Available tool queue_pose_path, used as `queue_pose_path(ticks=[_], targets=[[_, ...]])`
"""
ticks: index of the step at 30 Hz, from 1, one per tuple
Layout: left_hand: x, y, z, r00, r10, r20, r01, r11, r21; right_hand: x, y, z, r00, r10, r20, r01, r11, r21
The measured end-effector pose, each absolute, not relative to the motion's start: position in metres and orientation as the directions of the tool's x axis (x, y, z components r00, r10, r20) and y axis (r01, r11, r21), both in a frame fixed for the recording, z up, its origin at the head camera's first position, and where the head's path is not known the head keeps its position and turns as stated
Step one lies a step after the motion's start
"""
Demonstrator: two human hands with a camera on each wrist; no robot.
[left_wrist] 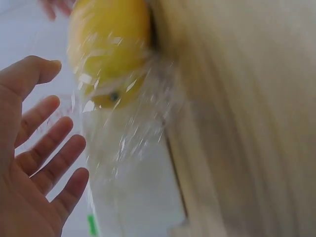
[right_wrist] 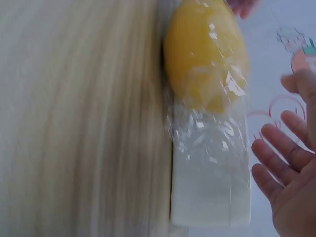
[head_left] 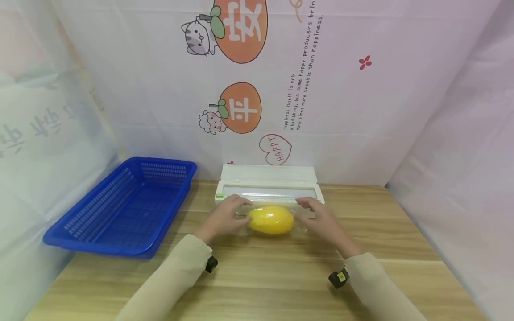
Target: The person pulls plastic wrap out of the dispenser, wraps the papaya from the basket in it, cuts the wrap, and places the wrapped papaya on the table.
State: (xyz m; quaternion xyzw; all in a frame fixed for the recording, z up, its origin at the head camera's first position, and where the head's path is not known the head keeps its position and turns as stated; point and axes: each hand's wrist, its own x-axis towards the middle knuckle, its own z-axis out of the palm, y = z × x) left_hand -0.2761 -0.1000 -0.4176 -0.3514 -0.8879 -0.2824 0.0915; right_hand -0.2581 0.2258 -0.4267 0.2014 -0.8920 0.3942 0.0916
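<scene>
A yellow oval fruit (head_left: pixel 271 220), smooth like a mango or small melon, lies on its side before the white cling film dispenser (head_left: pixel 269 191). Clear cling film (left_wrist: pixel 123 133) covers it and bunches loosely past both ends, best seen in the wrist views. My left hand (head_left: pixel 225 217) hovers at the fruit's left end, fingers spread and slightly bent. On the other side is my right hand (head_left: pixel 319 219), also with parted fingers. Neither hand grips the fruit in the wrist views; whether a fingertip touches the film, I cannot tell.
A blue plastic basket (head_left: pixel 166 214) with slotted sides stands at the left on the wooden table (head_left: pixel 273 285). The dispenser's lid (head_left: pixel 269 172) is raised against the printed white backdrop (head_left: pixel 341 111). White sheets hang along both sides.
</scene>
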Motion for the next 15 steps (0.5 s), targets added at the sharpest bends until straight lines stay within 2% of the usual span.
queue_pose_path(ticks=[8, 15], targets=[[-0.273, -0.079, -0.426, -0.791, 0.537, 0.295, 0.611, 0.666, 0.427, -0.258, 0.202, -0.435, -0.875, -0.387, 0.293, -0.484, 0.671, -0.561], [-0.274, -0.073, -0.436, -0.806, 0.534, 0.257, 0.591, 0.694, 0.412, -0.256, 0.194, -0.442, -0.863, -0.432, 0.264, -0.503, 0.672, -0.544]])
